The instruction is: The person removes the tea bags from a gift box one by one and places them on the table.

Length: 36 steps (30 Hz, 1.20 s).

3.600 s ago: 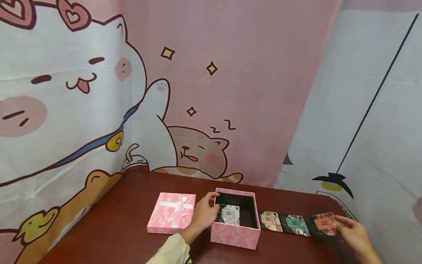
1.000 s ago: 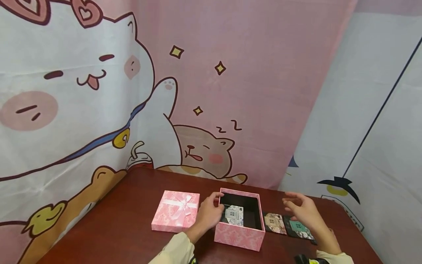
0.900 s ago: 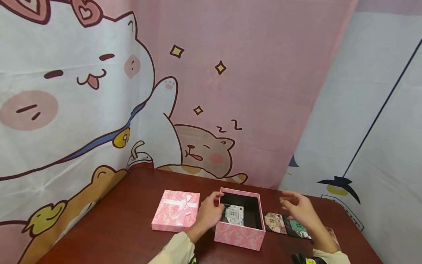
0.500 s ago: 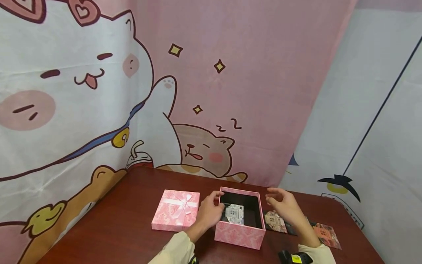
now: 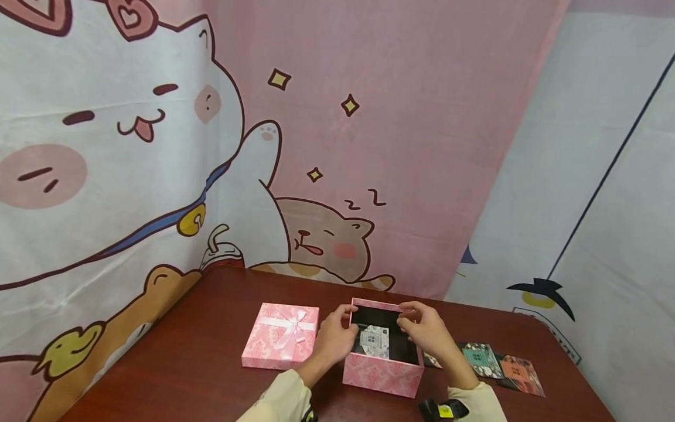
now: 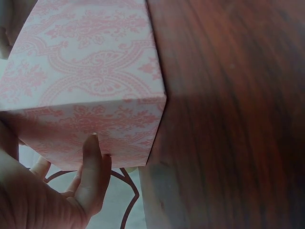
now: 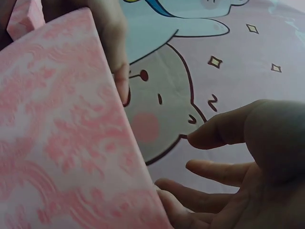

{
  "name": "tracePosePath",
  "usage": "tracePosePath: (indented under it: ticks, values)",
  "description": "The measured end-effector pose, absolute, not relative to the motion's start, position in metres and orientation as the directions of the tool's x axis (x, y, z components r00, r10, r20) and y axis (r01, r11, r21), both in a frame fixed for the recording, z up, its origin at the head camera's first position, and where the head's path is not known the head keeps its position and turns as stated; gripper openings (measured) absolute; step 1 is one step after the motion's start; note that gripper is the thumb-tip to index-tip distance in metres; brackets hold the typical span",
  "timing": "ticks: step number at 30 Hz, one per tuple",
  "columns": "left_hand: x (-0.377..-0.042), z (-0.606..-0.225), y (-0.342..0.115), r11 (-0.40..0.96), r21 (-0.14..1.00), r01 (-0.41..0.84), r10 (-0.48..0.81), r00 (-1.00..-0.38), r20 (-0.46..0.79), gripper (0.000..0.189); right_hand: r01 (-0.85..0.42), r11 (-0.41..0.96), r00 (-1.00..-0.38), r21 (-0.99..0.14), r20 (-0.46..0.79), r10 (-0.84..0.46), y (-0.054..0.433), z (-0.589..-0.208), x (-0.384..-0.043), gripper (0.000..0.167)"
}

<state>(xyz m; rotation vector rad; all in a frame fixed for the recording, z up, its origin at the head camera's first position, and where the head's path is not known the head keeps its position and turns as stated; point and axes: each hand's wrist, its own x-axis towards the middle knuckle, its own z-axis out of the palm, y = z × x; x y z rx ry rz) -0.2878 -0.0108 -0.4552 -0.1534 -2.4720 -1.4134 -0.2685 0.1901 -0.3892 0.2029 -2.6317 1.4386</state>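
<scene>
- The pink box (image 5: pixel 383 378) is taken as the clock's centre, noon being at the far side; it is stood upright on the tabletop (image 5: pixel 195 363), open end up, so its inside can presumably be reached from above.
- Inside it, toward nine o'clock, a silver-labelled packet (image 5: pixel 373 343) is held face up; whether others are covered by it cannot be told.
- At the box's nine o'clock wall, the left hand (image 5: pixel 333 337) is placed, probably to keep the box from sliding. The rim is lightly gripped: index finger and thumb are brought over it, apart from each other, and the outer wall is touched by another finger. The forearm is angled in from seven o'clock.
- Over the box's two o'clock side, the right hand (image 5: pixel 429 330) is poised with fingers loosely bent, thumb and index finger parted. Nothing is seen gripped by it; whether the rim is brushed by the lower fingers cannot be told. The forearm is angled in from five o'clock.
- Toward three o'clock, outside the box, a beige-labelled packet (image 5: pixel 432 361), mostly hidden, a green-labelled packet (image 5: pixel 481 358) and an orange-labelled packet (image 5: pixel 521 373) are laid flat in a row, perhaps so each can be picked out singly.
- At nine o'clock, past the left hand, the bow-topped lid (image 5: pixel 281 336) is set apart, presumably so the opening is left unobstructed.
- At noon, a cartoon-printed backdrop (image 5: pixel 422 146) is hung.
</scene>
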Motion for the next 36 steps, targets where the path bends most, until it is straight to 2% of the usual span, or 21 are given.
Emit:
tracePosePath:
  ticks: [16,30,36]
  values:
    - [-0.290,-0.455,-0.010,0.504,0.828,0.248,-0.034,-0.951,0.306,0.033,-0.159,0.645,-0.985,-0.748,0.163,-0.053,0.157,-0.405,-0.282,0.042]
    - [-0.289,-0.455,-0.012,0.502,0.825,0.259,-0.028,-0.949,0.314,0.033,-0.057,0.687,-0.998,-0.724,0.038,-0.043,0.149,-0.419,-0.292,0.049]
    - [-0.290,-0.456,-0.013,0.499,0.826,0.261,-0.026,-0.949,0.316,0.033,-0.046,0.683,-0.999,-0.729,0.027,-0.039,0.148,-0.421,-0.292,0.048]
